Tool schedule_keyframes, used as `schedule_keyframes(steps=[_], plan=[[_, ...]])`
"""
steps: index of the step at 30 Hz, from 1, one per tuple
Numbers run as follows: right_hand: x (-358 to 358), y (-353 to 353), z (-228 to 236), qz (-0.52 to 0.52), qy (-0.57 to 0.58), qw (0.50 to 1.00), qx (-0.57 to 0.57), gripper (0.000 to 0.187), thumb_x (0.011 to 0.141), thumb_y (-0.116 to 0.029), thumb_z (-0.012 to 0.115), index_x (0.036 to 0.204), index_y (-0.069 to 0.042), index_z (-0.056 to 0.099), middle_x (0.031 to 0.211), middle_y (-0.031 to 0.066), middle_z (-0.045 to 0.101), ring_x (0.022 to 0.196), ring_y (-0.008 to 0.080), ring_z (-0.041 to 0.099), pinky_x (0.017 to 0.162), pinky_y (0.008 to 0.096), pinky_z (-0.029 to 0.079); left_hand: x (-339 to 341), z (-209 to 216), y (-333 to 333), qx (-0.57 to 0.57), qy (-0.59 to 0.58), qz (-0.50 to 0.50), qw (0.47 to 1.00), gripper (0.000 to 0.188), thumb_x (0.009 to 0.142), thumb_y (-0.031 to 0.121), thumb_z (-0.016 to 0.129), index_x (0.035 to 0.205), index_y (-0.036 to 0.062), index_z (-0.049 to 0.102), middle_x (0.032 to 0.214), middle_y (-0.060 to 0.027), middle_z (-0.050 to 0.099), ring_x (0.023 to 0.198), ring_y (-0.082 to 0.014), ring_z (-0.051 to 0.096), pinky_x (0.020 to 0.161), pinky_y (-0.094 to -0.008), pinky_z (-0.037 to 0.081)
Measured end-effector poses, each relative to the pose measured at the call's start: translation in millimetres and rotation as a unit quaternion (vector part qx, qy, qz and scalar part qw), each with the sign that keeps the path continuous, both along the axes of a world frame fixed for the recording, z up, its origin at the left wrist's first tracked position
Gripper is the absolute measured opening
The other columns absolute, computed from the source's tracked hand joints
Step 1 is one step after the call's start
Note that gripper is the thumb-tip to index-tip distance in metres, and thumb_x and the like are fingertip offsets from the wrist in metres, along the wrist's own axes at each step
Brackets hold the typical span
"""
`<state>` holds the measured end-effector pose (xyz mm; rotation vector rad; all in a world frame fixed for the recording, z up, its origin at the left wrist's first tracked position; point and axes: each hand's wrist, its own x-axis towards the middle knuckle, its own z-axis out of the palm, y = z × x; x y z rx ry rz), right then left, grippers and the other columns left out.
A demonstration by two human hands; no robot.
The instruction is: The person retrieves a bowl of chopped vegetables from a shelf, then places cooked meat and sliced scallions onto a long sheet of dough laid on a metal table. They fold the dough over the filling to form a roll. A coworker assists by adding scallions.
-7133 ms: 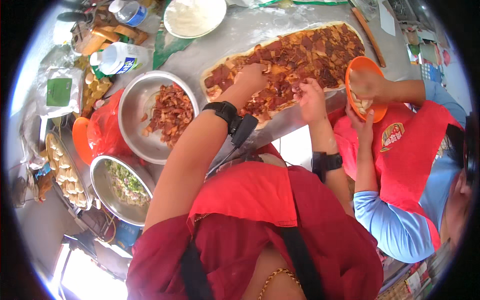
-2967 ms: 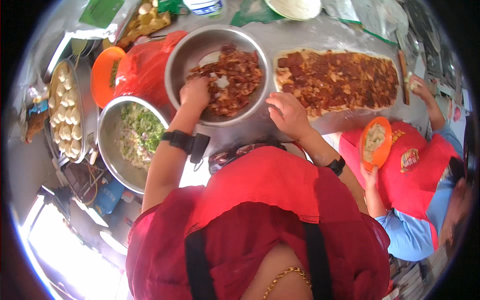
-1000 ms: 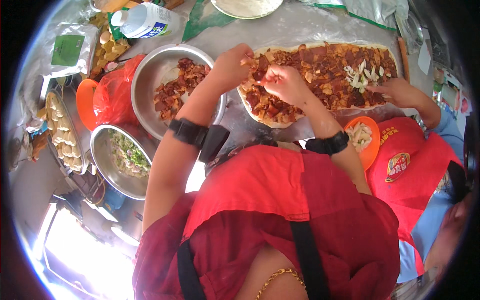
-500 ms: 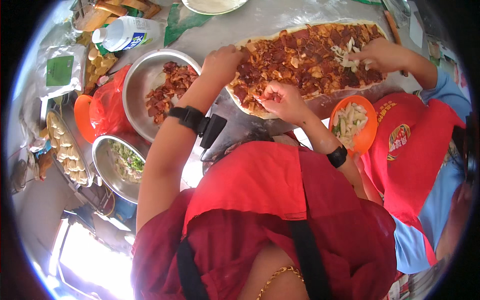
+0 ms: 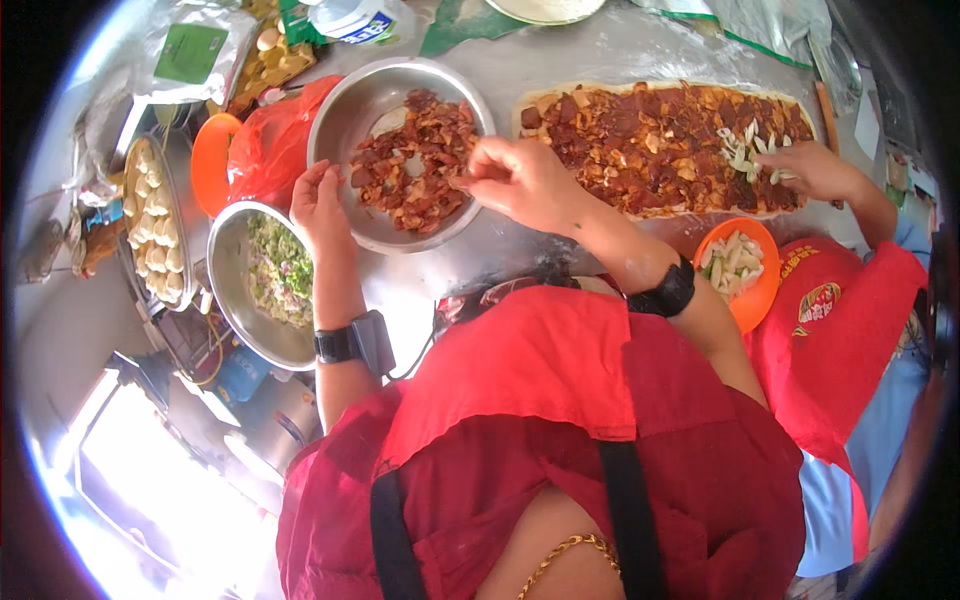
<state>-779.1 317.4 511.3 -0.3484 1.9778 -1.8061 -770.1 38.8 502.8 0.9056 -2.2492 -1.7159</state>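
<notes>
A steel bowl (image 5: 465, 88) with chunks of reddish-brown marinated meat (image 5: 415, 165) stands in front of me. At its left rim is my left hand (image 5: 322, 210), fingers bent around the edge. My right hand (image 5: 525, 180) reaches over the right rim, fingertips pinched together by the meat; anything between them is too small to name. Right of the bowl lies a long sheet of dough (image 5: 520, 100) covered with similar meat. At its right end another person's hand (image 5: 815, 170) lays white vegetable slices (image 5: 745, 150) on the meat.
An orange bowl (image 5: 772, 250) of white slices is at the right, beside the person in a red apron (image 5: 830, 310). On the left are a steel bowl (image 5: 215, 245) of chopped greens, a red plastic bag (image 5: 270, 140) and a tray of pale dough pieces (image 5: 155, 220). A bottle (image 5: 365, 20) stands behind.
Both my hands have left the meat-covered dough and moved left to the steel bowl. That bowl has shifted slightly nearer and rightward. My view has turned a little left.
</notes>
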Motion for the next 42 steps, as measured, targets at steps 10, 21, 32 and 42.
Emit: schedule_keyframes(steps=[10,21,32,42], plan=[[29,34,-45,-0.118,-0.062,0.991,0.016,0.028,0.091,-0.012,0.059,0.115,0.000,0.056,0.101,0.0095,0.065,0.096,0.0129,0.060,0.083,0.0276,0.049,20,-43,-14,-0.329,-0.202,-0.372,0.844,0.027,0.078,0.020,0.062,0.100,0.0056,0.068,0.100,-0.0160,0.066,0.095,-0.0318,0.064,0.083,-0.0396,0.050],[146,97,-83,-0.236,-0.197,0.941,0.144,0.024,0.085,-0.016,0.061,0.104,-0.001,0.061,0.086,0.0056,0.064,0.079,0.0114,0.059,0.072,0.0272,0.048,-11,-72,20,-0.376,-0.310,-0.488,0.724,0.028,0.072,0.025,0.064,0.091,0.0059,0.069,0.091,-0.0199,0.067,0.091,-0.0359,0.064,0.081,-0.0446,0.049],[124,154,-121,-0.337,0.022,0.845,0.415,0.026,0.078,-0.015,0.062,0.101,-0.003,0.063,0.097,0.0183,0.062,0.089,0.0342,0.059,0.079,0.0426,0.047,-4,-60,15,-0.378,-0.214,-0.377,0.818,0.022,0.075,0.026,0.063,0.084,0.0059,0.064,0.083,-0.0141,0.066,0.078,-0.0306,0.064,0.069,-0.0412,0.049],[93,166,-105,-0.221,-0.135,0.837,0.483,0.026,0.071,-0.022,0.066,0.090,-0.005,0.062,0.091,0.0177,0.066,0.088,0.0364,0.063,0.075,0.0446,0.049,11,8,72,0.164,-0.056,-0.280,0.944,0.012,0.080,-0.003,0.053,0.089,0.0017,0.060,0.080,0.0001,0.060,0.070,-0.0064,0.053,0.063,-0.0195,0.042]])
